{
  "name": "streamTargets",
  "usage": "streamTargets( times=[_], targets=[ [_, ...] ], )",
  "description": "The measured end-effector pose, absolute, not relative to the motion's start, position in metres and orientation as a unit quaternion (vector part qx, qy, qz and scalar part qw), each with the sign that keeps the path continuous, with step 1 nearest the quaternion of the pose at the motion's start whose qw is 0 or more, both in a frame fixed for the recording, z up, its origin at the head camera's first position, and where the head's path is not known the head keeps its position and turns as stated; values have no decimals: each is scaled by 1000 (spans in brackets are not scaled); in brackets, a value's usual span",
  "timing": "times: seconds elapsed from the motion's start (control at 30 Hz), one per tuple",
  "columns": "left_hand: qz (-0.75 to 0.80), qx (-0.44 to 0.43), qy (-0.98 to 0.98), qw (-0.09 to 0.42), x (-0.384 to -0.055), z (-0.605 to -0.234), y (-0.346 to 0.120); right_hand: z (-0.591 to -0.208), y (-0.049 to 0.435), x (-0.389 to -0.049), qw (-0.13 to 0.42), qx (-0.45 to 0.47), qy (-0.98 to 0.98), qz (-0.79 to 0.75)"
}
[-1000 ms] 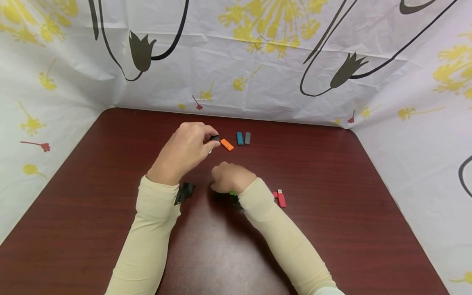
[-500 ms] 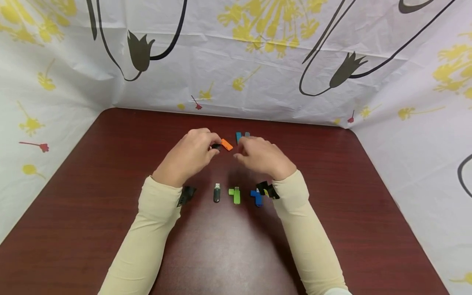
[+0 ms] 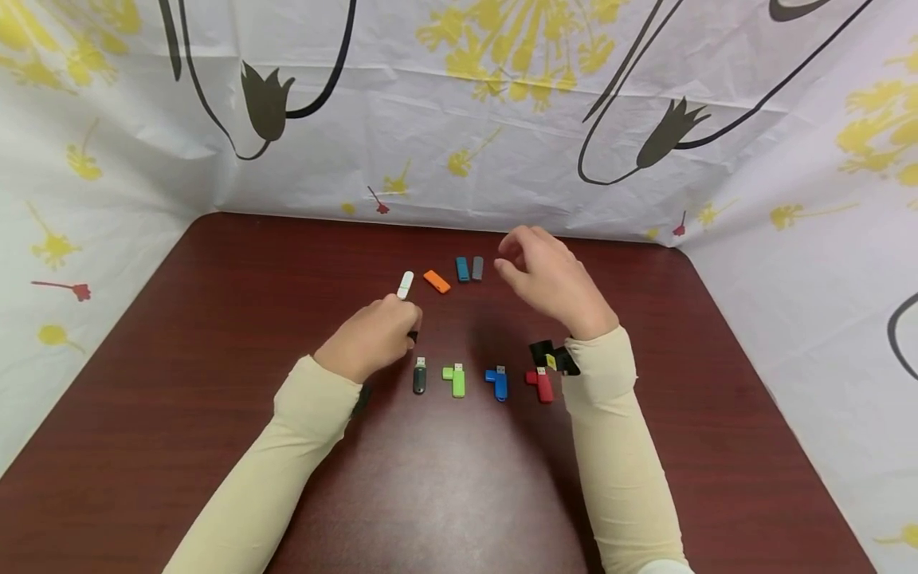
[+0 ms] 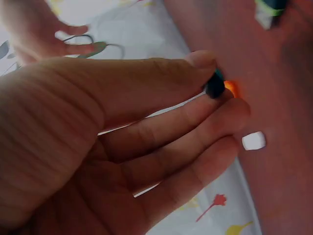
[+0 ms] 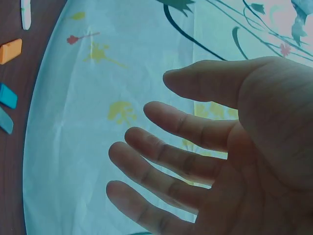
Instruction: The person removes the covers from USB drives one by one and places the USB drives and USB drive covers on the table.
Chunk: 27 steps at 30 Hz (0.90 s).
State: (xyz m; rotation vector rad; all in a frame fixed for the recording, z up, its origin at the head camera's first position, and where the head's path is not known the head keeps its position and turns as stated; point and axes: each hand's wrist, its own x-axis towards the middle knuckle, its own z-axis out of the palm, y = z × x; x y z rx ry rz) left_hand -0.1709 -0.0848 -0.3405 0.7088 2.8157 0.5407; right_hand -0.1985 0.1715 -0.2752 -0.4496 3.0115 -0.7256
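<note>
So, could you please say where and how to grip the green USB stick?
I'd probably pinch the green USB stick from above, across the long sides of its near half: it lies flat, with its metal plug at the far end and a side piece jutting left.

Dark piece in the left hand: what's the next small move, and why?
I'd probably lower the dark piece to the table left of the dark green stick: the left hand pinches it just beyond that stick, the left end of a row with the lime stick, blue stick and red stick.
</note>
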Motion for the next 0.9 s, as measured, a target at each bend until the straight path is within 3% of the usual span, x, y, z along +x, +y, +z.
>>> streamTargets(
  times=[0.2,0.9],
  targets=[
    [151,222,954,135,-171,-354,-78,-273,183,-199,2,-139,960,-242],
    [144,231,949,159,-167,-361,-70,-269,198,-202,-8,-141,958,-248]
  ],
)
